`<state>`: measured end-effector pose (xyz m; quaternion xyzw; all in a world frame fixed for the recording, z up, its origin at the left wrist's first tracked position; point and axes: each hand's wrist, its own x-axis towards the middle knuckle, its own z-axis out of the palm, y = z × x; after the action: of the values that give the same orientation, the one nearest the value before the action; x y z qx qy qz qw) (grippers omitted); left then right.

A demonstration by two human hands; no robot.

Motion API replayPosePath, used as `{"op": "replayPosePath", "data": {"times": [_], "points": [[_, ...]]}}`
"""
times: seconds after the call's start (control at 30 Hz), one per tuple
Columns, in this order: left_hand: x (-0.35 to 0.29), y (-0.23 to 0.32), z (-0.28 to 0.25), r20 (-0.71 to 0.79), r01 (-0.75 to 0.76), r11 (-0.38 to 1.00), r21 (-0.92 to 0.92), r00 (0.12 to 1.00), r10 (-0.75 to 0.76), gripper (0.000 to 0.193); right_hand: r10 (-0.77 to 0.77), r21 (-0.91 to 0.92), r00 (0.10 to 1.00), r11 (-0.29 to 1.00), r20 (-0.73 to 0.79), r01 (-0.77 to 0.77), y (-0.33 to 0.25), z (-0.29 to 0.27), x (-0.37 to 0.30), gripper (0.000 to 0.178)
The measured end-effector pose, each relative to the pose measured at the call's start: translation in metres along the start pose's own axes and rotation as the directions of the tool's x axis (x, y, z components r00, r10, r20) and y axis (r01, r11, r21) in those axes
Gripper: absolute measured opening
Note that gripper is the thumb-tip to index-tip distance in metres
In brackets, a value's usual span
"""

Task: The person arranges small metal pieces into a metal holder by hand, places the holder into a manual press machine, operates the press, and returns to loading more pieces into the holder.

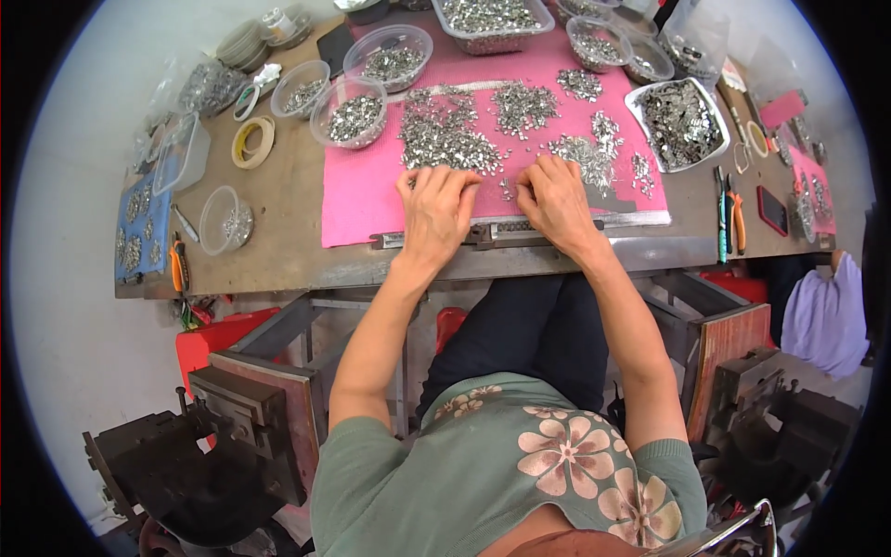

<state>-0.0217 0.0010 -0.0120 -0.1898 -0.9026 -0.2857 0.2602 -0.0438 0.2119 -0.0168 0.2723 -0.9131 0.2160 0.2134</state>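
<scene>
My left hand is at the near edge of a big pile of small silvery metal pieces on the pink mat. Its fingers are curled and pinched, with the tips partly hidden. About a hand's width to the right, my right hand is closed the same way, beside another pile of metal pieces. Whatever either pinch holds is too small to make out. Between and just below the hands, a long narrow metal fixture runs along the mat's front edge.
Clear round tubs and a rectangular tub of metal pieces stand behind. At right are a white tray, orange-handled pliers and a phone. Left lie a tape roll, a small cup and more pliers.
</scene>
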Motion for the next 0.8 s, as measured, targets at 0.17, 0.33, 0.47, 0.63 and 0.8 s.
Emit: {"op": "replayPosePath", "data": {"times": [0.17, 0.33, 0.47, 0.63, 0.8], "points": [[0.012, -0.017, 0.006, 0.094, -0.098, 0.99, 0.104, 0.992, 0.089, 0.009, -0.017, 0.329, 0.998, 0.944, 0.054, -0.001, -0.01, -0.02, -0.013, 0.013], [0.014, -0.02, 0.013, 0.137, -0.137, 0.988, 0.07, 0.983, 0.126, 0.007, -0.11, 0.348, 0.993, 0.933, 0.031, 0.092, -0.017, -0.026, -0.023, 0.015], [0.008, -0.018, 0.008, 0.181, -0.082, 0.997, 0.009, 0.98, 0.079, 0.008, -0.19, 0.265, 0.981, 0.949, 0.047, 0.171, -0.017, -0.024, -0.025, 0.017], [0.003, -0.011, 0.001, 0.156, -0.045, 0.999, -0.01, 0.987, 0.046, 0.011, -0.291, 0.169, 0.953, 0.947, 0.088, 0.274, -0.018, -0.028, -0.026, 0.016], [0.001, -0.009, 0.001, 0.143, -0.015, 1.0, -0.022, 0.99, 0.018, 0.009, -0.311, 0.162, 0.945, 0.942, 0.099, 0.293, -0.017, -0.029, -0.026, 0.016]]}}
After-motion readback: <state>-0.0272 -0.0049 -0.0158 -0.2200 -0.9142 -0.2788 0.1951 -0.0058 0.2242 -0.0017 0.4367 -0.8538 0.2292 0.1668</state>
